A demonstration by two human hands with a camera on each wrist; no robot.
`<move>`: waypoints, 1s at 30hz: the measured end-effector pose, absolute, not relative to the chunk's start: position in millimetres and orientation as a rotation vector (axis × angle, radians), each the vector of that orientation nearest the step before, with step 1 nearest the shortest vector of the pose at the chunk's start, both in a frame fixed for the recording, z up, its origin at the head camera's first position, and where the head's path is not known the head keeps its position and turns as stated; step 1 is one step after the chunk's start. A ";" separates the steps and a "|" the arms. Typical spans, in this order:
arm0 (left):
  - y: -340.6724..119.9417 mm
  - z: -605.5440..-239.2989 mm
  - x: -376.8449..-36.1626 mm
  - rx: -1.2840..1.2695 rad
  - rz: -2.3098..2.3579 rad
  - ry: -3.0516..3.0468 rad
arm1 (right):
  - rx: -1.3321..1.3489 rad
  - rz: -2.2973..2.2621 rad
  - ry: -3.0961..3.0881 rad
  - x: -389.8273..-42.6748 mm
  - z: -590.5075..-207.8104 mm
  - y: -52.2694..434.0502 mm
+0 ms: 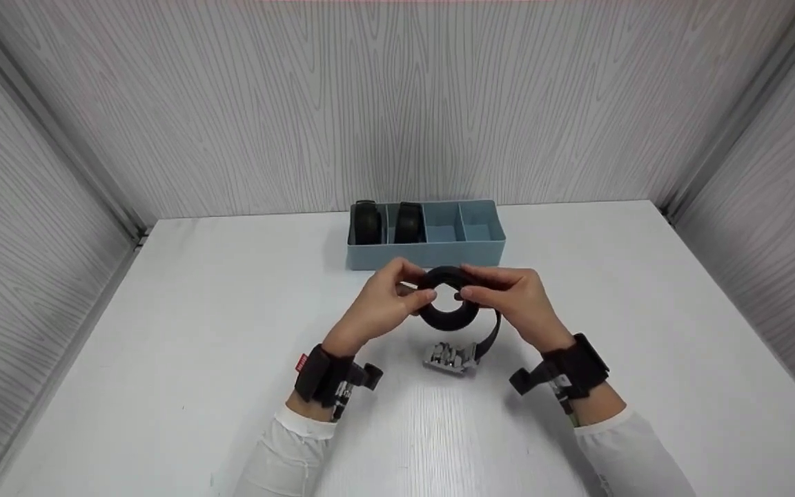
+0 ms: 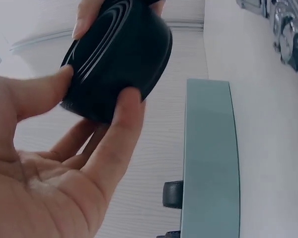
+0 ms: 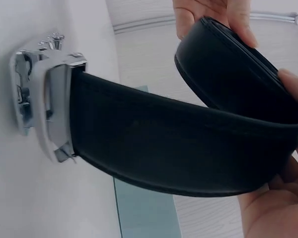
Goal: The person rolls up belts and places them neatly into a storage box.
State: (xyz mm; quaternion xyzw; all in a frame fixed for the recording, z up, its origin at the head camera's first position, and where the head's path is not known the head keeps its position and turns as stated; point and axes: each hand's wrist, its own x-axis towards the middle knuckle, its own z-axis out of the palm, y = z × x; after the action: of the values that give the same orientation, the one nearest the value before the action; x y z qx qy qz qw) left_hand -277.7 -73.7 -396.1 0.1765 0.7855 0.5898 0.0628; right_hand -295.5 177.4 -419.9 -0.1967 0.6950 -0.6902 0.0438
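Both hands hold a black belt [image 1: 448, 322] coiled into a ring above the table. My left hand [image 1: 382, 300] pinches the coil's left side between thumb and fingers; in the left wrist view the coiled belt [image 2: 124, 54] shows its wound layers. On the upper right of the ring, my right hand [image 1: 513, 300] pinches the strap. A loose length of belt [image 3: 179, 144] runs from the coil to a silver metal buckle [image 1: 451, 357], which hangs low at or just over the table; whether it touches cannot be told.
Behind the hands stands a blue-grey box [image 1: 425, 257] with several compartments in a row. The two left compartments each hold a rolled dark belt [image 1: 368, 224]; the two right ones show bare floors. Pale wood-grain panels [image 1: 397, 103] enclose the white table [image 1: 232, 310].
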 end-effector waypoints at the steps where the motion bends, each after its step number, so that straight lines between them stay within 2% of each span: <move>1: -74.2 -395.4 -277.4 0.544 1.752 2.364 | -0.620 -2.060 2.139 -295.8 -419.0 179.2; 8: -73.9 -396.2 -277.0 0.649 1.609 2.363 | -0.699 -1.814 2.200 -293.9 -413.5 185.4; 17: -69.3 -397.5 -276.7 0.586 1.825 2.458 | -0.608 -2.203 2.056 -293.8 -422.7 173.2; 22: -70.3 -397.0 -277.6 0.536 1.846 2.387 | -0.573 -2.246 2.041 -294.5 -425.8 172.8; 30: -72.4 -393.7 -274.7 0.675 1.532 2.391 | -0.615 -1.928 2.110 -295.3 -419.2 182.8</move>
State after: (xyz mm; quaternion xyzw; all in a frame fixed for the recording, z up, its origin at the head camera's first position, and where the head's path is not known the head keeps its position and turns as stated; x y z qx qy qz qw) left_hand -274.7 -72.4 -393.7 0.2299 0.8140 0.5217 0.1113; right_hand -295.3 182.8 -419.2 -0.2090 0.7174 -0.6556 0.1086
